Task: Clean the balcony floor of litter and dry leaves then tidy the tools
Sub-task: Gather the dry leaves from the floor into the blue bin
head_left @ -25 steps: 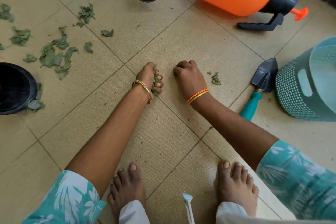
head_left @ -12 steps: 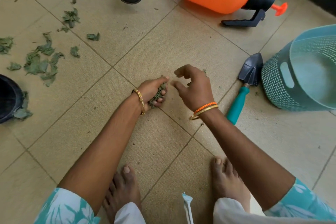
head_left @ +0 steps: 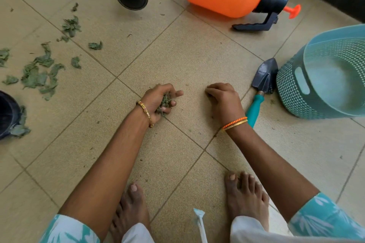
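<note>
left hand (head_left: 158,100) clutches dry leaves (head_left: 165,101) | right hand (head_left: 222,97) curled on floor (head_left: 177,55), hold unclear | crumbs may spill before basket (head_left: 324,77)

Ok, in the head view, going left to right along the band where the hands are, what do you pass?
Dark pot at the left edge → scattered dry leaves → left hand, gripping a clump of leaves → right hand, fingers curled down on the floor → trowel → teal basket.
</note>
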The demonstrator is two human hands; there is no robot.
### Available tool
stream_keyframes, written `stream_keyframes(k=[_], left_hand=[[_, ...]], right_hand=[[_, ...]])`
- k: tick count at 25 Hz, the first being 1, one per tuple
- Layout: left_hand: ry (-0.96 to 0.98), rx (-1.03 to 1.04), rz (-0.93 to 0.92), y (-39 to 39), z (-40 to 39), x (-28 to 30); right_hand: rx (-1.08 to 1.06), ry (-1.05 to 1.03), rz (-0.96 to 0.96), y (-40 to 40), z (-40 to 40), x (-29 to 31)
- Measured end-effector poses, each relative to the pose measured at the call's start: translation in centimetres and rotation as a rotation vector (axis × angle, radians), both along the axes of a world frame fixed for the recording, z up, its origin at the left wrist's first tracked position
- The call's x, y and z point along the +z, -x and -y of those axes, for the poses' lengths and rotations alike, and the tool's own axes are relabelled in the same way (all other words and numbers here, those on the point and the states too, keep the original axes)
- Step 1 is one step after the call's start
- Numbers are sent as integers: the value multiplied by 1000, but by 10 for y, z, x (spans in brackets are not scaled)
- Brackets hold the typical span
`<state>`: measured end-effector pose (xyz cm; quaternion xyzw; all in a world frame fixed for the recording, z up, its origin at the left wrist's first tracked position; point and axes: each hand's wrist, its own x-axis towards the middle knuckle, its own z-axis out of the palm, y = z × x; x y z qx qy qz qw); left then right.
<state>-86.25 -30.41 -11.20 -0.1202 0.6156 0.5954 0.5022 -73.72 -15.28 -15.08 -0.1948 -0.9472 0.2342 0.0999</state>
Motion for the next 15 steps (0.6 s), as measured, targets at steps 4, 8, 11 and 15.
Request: stream_keyframes(k=[4,8,11,15], left_hand=[[-82,-40,99,-10,-1,9],[-155,-147,166,-25,-2,13],[-110,-98,112,-26,3,9],[57,65,-6,-11,28,7]], right_hand=[[-114,184,7,8,-1,17],[-141,585,-82,10,28,43],[-35,518,-94,18,52,44],[49,340,-39,45,47,35]])
